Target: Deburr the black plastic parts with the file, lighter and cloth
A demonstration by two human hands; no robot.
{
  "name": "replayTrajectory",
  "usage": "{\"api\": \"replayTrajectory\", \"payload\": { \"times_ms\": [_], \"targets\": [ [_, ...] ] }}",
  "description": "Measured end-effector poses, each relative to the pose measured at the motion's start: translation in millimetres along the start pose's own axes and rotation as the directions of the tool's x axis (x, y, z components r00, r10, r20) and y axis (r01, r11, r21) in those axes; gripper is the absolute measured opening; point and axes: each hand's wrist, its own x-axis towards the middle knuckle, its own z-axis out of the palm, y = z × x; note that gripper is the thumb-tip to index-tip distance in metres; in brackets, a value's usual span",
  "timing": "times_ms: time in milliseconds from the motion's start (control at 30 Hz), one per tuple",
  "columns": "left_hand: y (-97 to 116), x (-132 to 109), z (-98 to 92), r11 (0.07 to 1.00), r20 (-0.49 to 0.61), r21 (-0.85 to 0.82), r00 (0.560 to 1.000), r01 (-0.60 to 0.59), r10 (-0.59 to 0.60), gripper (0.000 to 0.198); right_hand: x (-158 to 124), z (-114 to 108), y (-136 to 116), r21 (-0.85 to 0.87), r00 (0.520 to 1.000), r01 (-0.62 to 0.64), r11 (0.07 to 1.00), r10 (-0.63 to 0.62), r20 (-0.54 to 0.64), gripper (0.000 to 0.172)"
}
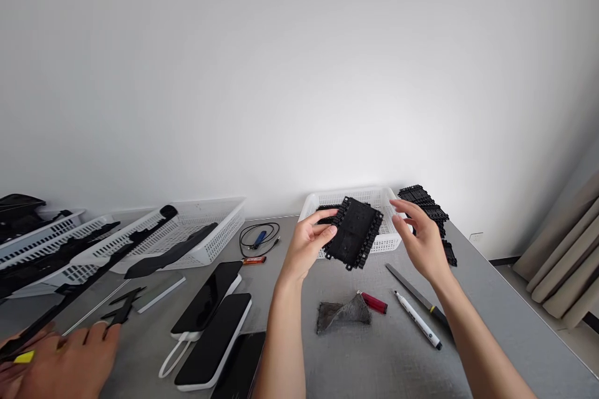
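Observation:
My left hand [306, 240] pinches the left edge of a flat black plastic part [358, 230] with toothed, ribbed sides, holding it tilted above the table. To its right, my right hand [421, 237] is raised with fingers apart, touching nothing. Behind the held part stands a white perforated basket [395, 240] with more black parts in it, partly hidden. Below lie a crumpled grey cloth or abrasive sheet [344, 315], a red lighter [373, 302], a white marker [418, 320] and a flat file [412, 288], its handle partly behind my right forearm.
Similar black parts [423, 206] are piled at the back right. Several phones and power banks [215, 340], a coiled cable [259, 237] and a caliper [124, 307] lie leftward. A co-worker's hands [70, 358] hold a long black strip [103, 268] near white baskets [224, 224].

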Motion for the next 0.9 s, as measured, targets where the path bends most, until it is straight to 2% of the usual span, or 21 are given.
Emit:
{"api": "replayTrajectory", "payload": {
  "times_ms": [100,200,333,467,567,667,900],
  "targets": [
    [0.0,-1.7,-3.3,0.997,0.063,0.073,0.998,-0.006,0.002,0.048,15.9,16.6,-11.3,0.065,0.991,-0.065,0.996,0.056,0.125,0.043],
    [-1.9,-1.6,-5.8,0.993,0.065,0.121,0.998,-0.016,0.008,0.044,15.5,25.0,-8.1,0.068,0.944,-0.137,0.988,0.109,0.31,0.048],
    [-5.1,0.2,-5.9,0.992,-0.011,0.124,0.999,-0.035,0.037,0.04,10.2,25.4,-1.7,0.085,0.92,-0.19,0.978,0.147,0.364,0.045],
    [-2.4,-0.2,-2.7,0.996,-0.062,0.066,0.996,-0.055,0.059,0.043,9.3,25.9,0.3,0.141,0.934,-0.232,0.962,0.18,0.309,0.045],
    [0.9,-0.5,-1.2,0.998,-0.051,0.018,0.997,-0.052,0.053,0.053,11.2,27.5,4.9,0.166,0.953,-0.272,0.948,0.241,0.185,0.047],
    [0.6,2.0,-1.2,1.0,-0.08,-0.024,0.997,0.002,-0.004,0.06,14.5,29.1,12.2,0.194,0.956,-0.293,0.936,0.285,0.067,0.049],
    [-16.0,12.2,4.9,1.0,-0.173,0.01,0.985,0.007,-0.005,0.044,21.8,30.5,24.3,0.15,0.964,-0.264,0.953,0.267,-0.002,0.053]
  ]
}}
